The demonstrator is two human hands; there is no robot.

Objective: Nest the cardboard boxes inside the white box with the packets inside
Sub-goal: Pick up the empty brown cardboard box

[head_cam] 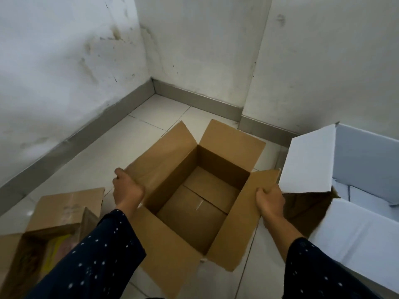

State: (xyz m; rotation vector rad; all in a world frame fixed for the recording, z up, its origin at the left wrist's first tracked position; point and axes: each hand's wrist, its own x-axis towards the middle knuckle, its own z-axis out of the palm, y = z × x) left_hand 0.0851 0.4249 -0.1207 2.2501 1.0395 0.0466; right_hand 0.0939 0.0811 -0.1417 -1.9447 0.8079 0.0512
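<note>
An open brown cardboard box point(228, 145) stands in the middle of the tiled floor, all flaps spread outward and nothing inside it. My left hand point(127, 188) grips the box's left flap. My right hand point(271, 199) grips its right flap. To the right stands a large white box point(311, 160) with its flaps open; white packets point(354, 190) show at its bottom. A second brown cardboard box point(69, 209) sits at the lower left, partly behind my left sleeve, with yellow and pink things inside.
White walls meet in a corner point(151, 78) behind the boxes, with a grey skirting along their base. A wall pillar point(254, 61) juts out at the back right. Pale floor tiles point(159, 111) lie between the brown box and the corner.
</note>
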